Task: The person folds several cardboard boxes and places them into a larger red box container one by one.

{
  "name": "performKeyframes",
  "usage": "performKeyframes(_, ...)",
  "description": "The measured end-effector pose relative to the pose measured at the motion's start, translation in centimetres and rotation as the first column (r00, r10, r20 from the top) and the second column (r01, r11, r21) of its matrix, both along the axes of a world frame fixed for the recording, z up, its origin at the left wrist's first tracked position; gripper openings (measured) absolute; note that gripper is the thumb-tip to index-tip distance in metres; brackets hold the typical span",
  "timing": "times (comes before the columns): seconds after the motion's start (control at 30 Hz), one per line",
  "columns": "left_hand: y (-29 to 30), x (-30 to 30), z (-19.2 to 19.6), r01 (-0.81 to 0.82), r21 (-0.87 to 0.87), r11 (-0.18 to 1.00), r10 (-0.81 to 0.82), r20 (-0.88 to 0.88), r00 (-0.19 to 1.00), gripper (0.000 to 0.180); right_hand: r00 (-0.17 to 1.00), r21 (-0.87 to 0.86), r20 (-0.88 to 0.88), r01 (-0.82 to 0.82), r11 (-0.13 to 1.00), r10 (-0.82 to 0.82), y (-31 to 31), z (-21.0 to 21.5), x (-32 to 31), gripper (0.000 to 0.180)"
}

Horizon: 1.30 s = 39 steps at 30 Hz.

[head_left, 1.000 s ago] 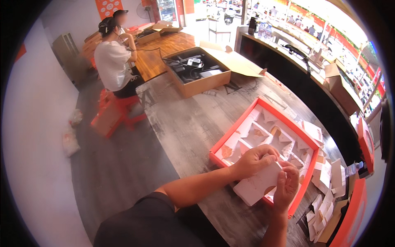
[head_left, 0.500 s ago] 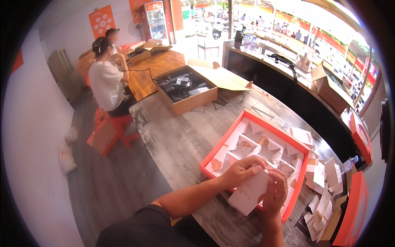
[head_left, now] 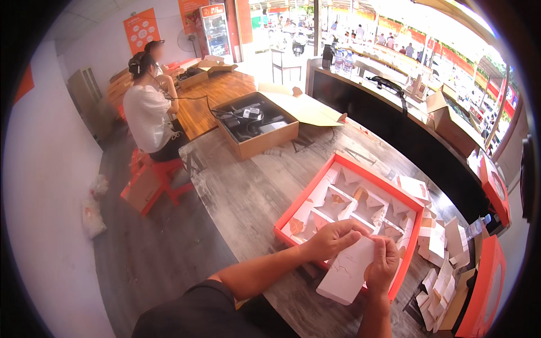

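Both hands, left hand [head_left: 332, 239] and right hand [head_left: 383, 265], grip a white carton [head_left: 345, 273] over the red tray's near edge [head_left: 315, 260].

My left hand [head_left: 333, 239] curls over, fingers bent and pinching; my right hand [head_left: 383, 265] grips upright just beside it, forearms angling in from near.

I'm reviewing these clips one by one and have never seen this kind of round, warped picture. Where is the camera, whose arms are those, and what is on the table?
The camera sits on a person's head and looks down, so the lens bends straight edges. The two bare arms rising from the bottom are that person's own. The left hand and right hand hold a flat white card piece between them. Behind it on the grey table lies a shallow orange tray with white folded dividers. Loose white card pieces lie to the right, and an open cardboard box sits farther back. Another person in a white top sits at a wooden table beyond.
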<state>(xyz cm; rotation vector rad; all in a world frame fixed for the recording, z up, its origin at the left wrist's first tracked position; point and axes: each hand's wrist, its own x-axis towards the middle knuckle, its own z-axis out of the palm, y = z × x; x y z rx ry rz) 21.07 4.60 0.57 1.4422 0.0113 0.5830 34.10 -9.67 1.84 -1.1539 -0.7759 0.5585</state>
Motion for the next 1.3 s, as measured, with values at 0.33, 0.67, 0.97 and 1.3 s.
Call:
performKeyframes(0.33,0.5,-1.1,2.4,-0.075,0.526,0.847,0.012,0.122,0.992,0.073,0.955,-0.080,-0.294,-0.058,0.995,0.032,-0.4,-1.2,3.5,0.032)
performKeyframes(0.67,1.4,-1.2,1.6,-0.227,0.389,0.893,0.242,0.011,0.970,0.061,0.936,-0.039,-0.334,0.100,0.994,-0.107,0.0,-1.5,1.6,0.057)
performKeyframes(0.97,1.1,-1.3,2.1,-0.304,0.128,0.944,0.300,0.051,0.952,0.064,0.966,0.104,0.257,-0.021,0.994,-0.007,0.4,0.3,-0.3,0.061)
performKeyframes(1.3,0.8,-0.9,1.7,-0.251,0.334,0.908,0.252,0.041,0.967,0.037,0.972,0.106,0.229,-0.071,0.992,0.045,-0.4,0.0,0.3,0.045)
